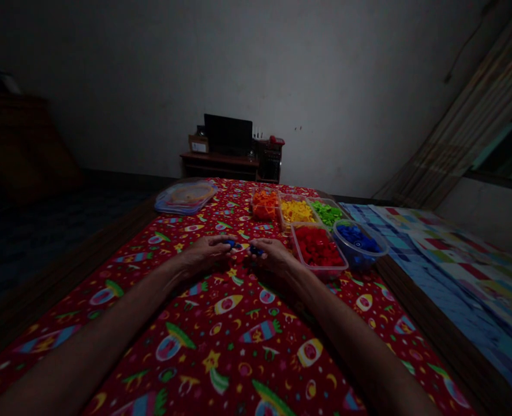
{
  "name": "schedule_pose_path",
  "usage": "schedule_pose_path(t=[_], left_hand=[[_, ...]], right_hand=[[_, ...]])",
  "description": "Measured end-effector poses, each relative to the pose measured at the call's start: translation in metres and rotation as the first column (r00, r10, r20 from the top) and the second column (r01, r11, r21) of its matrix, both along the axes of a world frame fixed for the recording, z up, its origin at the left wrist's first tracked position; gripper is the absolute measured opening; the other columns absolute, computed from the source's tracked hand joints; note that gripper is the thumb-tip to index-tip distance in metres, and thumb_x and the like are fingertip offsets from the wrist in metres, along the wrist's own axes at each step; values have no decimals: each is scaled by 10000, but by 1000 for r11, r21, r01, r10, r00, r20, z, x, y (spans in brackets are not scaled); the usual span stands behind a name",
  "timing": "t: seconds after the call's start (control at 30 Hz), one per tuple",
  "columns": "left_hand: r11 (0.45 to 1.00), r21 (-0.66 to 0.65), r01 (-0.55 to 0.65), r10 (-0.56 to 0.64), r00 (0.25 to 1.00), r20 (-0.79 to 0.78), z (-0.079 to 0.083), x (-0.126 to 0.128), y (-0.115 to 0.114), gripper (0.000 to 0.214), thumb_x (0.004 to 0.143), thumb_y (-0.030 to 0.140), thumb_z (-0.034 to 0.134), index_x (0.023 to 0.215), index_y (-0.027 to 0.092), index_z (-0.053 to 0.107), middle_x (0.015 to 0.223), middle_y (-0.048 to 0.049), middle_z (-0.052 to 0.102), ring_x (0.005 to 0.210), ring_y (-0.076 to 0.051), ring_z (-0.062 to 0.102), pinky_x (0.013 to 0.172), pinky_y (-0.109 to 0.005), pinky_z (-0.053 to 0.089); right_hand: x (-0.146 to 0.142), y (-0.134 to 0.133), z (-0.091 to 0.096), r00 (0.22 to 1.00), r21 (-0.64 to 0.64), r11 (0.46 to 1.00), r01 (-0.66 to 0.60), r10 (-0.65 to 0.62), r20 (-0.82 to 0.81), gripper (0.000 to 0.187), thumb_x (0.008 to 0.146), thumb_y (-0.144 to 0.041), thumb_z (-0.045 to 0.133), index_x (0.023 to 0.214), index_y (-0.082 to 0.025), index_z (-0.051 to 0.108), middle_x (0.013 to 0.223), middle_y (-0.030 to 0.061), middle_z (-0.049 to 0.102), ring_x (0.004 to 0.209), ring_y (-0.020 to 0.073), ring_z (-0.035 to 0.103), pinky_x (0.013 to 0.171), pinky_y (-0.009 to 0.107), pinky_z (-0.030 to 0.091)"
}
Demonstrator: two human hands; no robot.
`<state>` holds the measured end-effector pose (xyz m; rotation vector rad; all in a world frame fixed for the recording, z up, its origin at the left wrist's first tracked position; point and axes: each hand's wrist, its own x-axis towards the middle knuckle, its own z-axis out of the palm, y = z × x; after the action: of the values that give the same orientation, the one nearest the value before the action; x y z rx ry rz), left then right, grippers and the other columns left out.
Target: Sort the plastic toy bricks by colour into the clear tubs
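Dim, murky frame, heavily vignetted corners

Dim room: bare grey wall (pixel 325 86); low wooden cabinet (pixel 221 164) bearing dark monitor (pixel 228 134); striped curtain (pixel 467 121) beside window (pixel 509 153) at right.

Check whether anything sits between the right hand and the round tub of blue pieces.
Yes: the rectangular tub of red pieces stands on the cloth right between the right hand, which pinches a small blue piece, and the round tub of blue pieces. Nothing visible blocks the way above its rim.

Bare forearms, bare left hand (pixel 204 252), bare right hand (pixel 273 255)
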<state>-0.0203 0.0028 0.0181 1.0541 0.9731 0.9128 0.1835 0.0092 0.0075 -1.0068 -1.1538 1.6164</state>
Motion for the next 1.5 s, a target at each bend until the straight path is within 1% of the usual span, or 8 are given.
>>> schedule_pose_path(t=[0.33,0.6,0.77,1.07,1.2,1.3,1.37,1.5], left_hand=[[957,256,-138,204,945,-256,8,4,-3,471,631,381,781,1036,171,665,1004,-82,736,817,-238,714,644,-319,594],[764,633,125,368,722,-586,20,38,-21,549,777,304,602,1319,227,555,1234,-42,666,1120,-268,622,970,-362,480],[708,658,256,385,642,-663,24,38,-25,619,765,396,615,1356,245,514,1371,-32,564,1220,-269,547,1028,-366,424],[826,482,292,254,571,-781,18,7,-4,358,762,393,551,1006,217,744,945,-49,758,840,-244,681,750,-289,509],[828,463,315,241,546,-802,12,7,-3,351,737,425,568,950,223,759,910,-60,760,809,-244,672,693,-267,489],[813,464,353,234,531,-814,8,6,-1,363,755,438,534,931,214,760,866,-62,758,777,-242,663,682,-274,477],[803,468,368,227,537,-812,6,5,1,368,763,441,519,921,211,758,864,-60,756,787,-243,663,702,-280,475],[799,499,334,254,564,-785,-3,0,5,347,756,433,516,902,230,757,925,-50,754,878,-251,662,781,-288,476]], right_hand=[[4,-8,11,998,-119,992,41,-45,-34,73,742,-204,671,735,-164,610,612,-6,628,565,102,585,530,192,472],[-14,-22,23,978,-61,988,-143,132,-162,265,702,-379,756,724,-146,631,687,-3,620,630,89,575,613,210,498],[-7,-17,18,1000,-1,1000,13,-13,-16,204,662,-285,742,668,-165,577,558,-60,550,485,60,476,484,181,393],[7,-3,14,985,-27,1000,14,-19,-172,291,575,-217,757,806,-190,582,633,-55,585,562,81,526,497,184,387],[5,-3,8,997,81,996,36,-42,68,273,766,-441,624,724,-189,530,594,-51,521,510,87,468,490,209,363],[7,-9,7,896,344,938,-44,-115,430,234,849,-359,553,704,-176,546,612,-32,514,564,100,466,546,219,351],[9,-15,7,743,536,807,-248,-196,639,153,854,-259,564,738,-164,596,668,-6,554,633,110,475,598,224,339],[8,-26,5,419,519,637,-570,-318,851,108,864,-178,542,801,-156,628,716,23,563,622,115,429,588,245,289]])
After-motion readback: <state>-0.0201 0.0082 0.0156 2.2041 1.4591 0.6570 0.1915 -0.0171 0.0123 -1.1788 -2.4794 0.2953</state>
